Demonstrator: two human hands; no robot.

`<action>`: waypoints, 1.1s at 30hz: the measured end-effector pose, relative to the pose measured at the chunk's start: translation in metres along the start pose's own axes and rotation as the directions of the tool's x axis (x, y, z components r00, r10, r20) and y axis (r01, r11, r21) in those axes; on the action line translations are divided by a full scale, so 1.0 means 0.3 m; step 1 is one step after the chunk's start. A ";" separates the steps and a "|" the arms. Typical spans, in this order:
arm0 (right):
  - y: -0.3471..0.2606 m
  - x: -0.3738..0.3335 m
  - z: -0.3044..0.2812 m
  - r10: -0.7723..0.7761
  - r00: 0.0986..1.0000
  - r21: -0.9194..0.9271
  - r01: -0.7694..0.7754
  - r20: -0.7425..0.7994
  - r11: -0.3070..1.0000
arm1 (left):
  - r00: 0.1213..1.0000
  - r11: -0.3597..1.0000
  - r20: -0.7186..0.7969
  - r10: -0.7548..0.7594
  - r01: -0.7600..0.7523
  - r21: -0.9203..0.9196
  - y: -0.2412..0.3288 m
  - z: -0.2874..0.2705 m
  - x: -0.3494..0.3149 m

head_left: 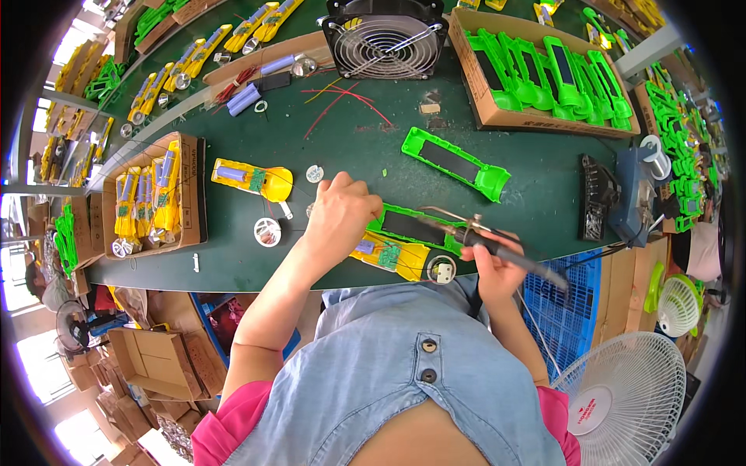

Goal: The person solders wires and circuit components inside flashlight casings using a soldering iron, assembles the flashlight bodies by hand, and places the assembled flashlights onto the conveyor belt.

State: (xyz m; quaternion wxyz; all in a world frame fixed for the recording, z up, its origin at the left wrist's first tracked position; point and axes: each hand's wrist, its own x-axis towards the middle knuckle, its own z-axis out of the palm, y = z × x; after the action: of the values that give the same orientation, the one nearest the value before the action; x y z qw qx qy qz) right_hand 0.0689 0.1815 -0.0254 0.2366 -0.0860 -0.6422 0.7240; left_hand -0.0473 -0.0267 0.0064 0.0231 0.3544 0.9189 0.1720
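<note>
Black-handled soldering iron gripped by right hand; yellow plastic flashlight half-shell pinned by left hand, at 9 o'clock of the iron. Tip best kept steady on board.

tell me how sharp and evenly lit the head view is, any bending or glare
Head view: the bench centre is sharp, with the left hand and the soldering iron in the right hand crisp; the green table edge bows toward the rim, corners go black, and windows at far left blow out white.

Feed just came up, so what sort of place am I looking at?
Likely a small electronics assembly workshop: the right hand holds a soldering iron over an open yellow flashlight, with cardboard boxes of green shells nearby.
</note>
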 end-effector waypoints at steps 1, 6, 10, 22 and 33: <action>0.004 -0.002 0.001 0.001 1.000 -0.002 -0.001 -0.005 1.000 | 0.998 1.000 0.060 0.002 -0.003 0.019 0.000 0.000 0.001; 0.034 0.018 0.019 0.406 0.913 0.123 -0.407 0.033 0.905 | 0.995 0.999 0.092 -0.036 0.037 0.001 0.001 0.003 -0.004; 0.037 0.027 0.035 0.458 0.886 0.087 -0.463 0.076 0.882 | 0.997 0.999 0.071 -0.044 0.042 0.018 0.010 0.009 0.000; 0.039 0.017 0.037 0.424 0.899 0.007 -0.427 0.108 0.904 | 0.995 0.998 0.092 -0.042 0.036 0.060 0.024 0.019 0.004; 0.011 -0.001 0.015 0.096 0.995 0.093 -0.098 0.027 0.991 | 0.993 0.988 0.113 -0.045 0.027 0.151 0.014 0.013 0.026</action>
State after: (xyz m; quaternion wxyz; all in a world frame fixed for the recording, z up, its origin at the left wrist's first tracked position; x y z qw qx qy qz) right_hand 0.0664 0.1772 -0.0280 0.1978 -0.0978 -0.6052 0.7649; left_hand -0.0498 -0.0173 0.0047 0.0533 0.3479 0.9325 0.0816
